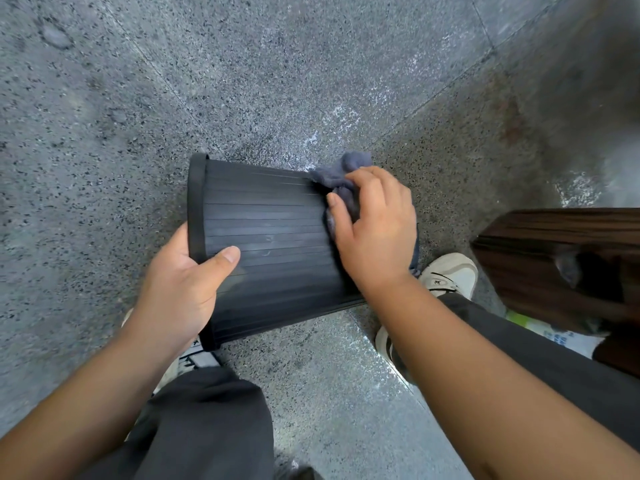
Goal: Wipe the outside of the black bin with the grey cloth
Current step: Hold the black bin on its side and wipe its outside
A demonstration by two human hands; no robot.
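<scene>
Bin [270, 237] lies sideways mid-frame, long axis left to right; left hand [180, 289] grips its rim, right hand [374, 230] presses the bunched cloth [337, 174] at its right end, ribbed wall stretching leftward.

The floor [311, 81] was speckled grey stone laid in large slabs, with thin joint lines running diagonally across it and pale, shiny patches near the middle and lower centre. A brownish stain [512, 119] marked the slab at upper right. At the right edge stood a piece of dark brown wooden furniture [571, 258] with visible grain, its corner pointing inward. Beneath it lay a white package [550, 336] with green and blue print, partly hidden. A white sneaker [450, 275] with dark trim rested on the floor just beside the furniture, and dark grey trouser legs [207, 427] filled the lower part of the view.
</scene>
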